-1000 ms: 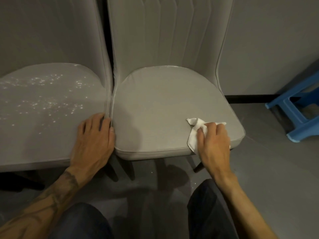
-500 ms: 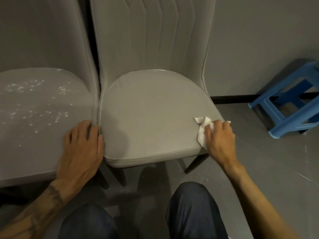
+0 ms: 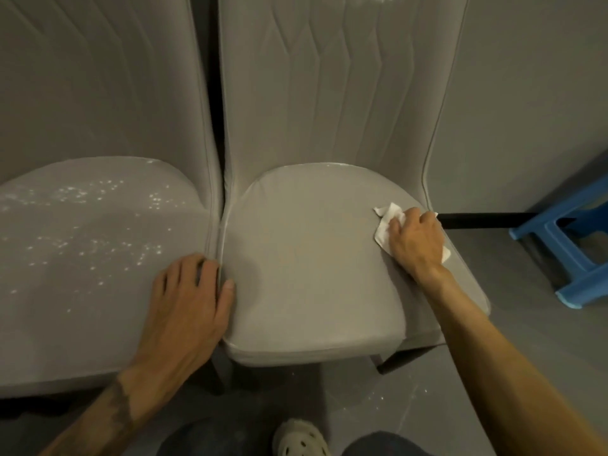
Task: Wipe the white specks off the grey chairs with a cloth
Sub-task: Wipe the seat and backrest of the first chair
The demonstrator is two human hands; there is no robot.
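The white cloth [image 3: 383, 227] lies on the right grey chair [image 3: 306, 258] seat, pressed under the right hand [image 3: 416, 240], whose fingers close over it. The left hand [image 3: 184, 307] rests flat, fingers spread, across the seam onto the left grey chair [image 3: 82, 258], which carries white specks [image 3: 108, 218]. Two chairs stand on a grey floor [image 3: 526, 324]; one blue plastic stool [image 3: 569, 245] stands right of the cloth. No writing is visible.

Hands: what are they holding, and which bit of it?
The right hand presses a white cloth by its middle against the right chair seat. The left hand holds nothing.

Two chairs [image 3: 312, 264], one cloth [image 3: 383, 225], one stool [image 3: 566, 245]
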